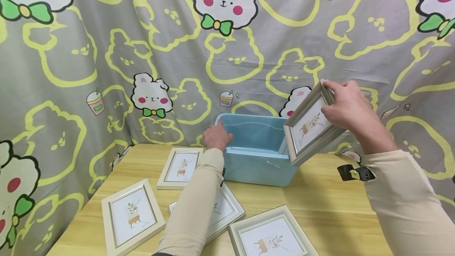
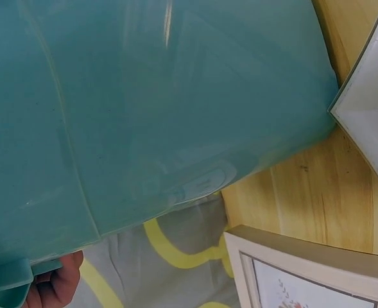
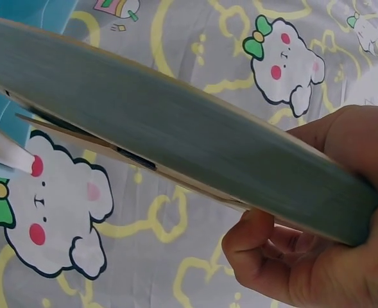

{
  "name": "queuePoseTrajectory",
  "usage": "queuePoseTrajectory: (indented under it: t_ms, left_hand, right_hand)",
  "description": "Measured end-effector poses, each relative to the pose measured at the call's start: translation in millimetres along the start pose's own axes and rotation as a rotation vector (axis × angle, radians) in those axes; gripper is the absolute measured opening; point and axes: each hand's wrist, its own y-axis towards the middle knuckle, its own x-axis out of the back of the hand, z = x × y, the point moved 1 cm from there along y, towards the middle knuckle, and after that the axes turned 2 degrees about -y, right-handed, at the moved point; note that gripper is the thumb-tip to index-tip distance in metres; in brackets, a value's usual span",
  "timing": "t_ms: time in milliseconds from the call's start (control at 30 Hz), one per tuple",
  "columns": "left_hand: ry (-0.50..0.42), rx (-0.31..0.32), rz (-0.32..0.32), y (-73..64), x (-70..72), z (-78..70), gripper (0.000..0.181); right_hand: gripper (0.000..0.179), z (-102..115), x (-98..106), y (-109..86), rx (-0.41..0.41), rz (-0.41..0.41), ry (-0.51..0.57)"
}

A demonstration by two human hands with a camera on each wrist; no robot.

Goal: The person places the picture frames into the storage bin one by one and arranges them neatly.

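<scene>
At the right end of a blue plastic bin [image 1: 256,169], my right hand [image 1: 350,108] holds a picture frame [image 1: 311,123] by its upper right part. The frame is tilted, its potted-plant print facing the head camera and its lower edge overlapping the bin's right rim. In the right wrist view, the frame's greenish-grey side [image 3: 156,122] lies between thumb and fingers, its backing partly lifted away. My left hand [image 1: 217,136] grips the bin's left rim, fingers curled around it in the left wrist view. A pale edge [image 1: 283,145] shows inside the bin's right end.
Several more frames lie face up on the wooden table [image 1: 337,216]: one at left [image 1: 106,216], one near the bin [image 1: 163,175], one partly under my left sleeve [image 1: 231,208], one at the front [image 1: 234,232]. A patterned curtain [image 1: 185,62] hangs behind.
</scene>
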Motion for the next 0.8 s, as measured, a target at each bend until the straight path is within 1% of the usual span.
queuePoseTrajectory:
  t_ms: [233,433,800]
  left_hand:
    - [0.015,0.011,0.013,-1.4,2.2,-0.9,0.075]
    - [0.003,0.013,0.025,-1.6,2.3,-1.2,0.076]
    - [-0.012,0.012,0.014,-3.0,3.3,-0.3,0.075]
  right_hand:
    - [0.076,0,-4,5.9,-0.006,-0.038,0.028]
    - [0.077,2,-7,9.8,-0.021,-0.057,0.053]
    - [0.081,6,-11,15.4,-0.048,-0.091,0.087]
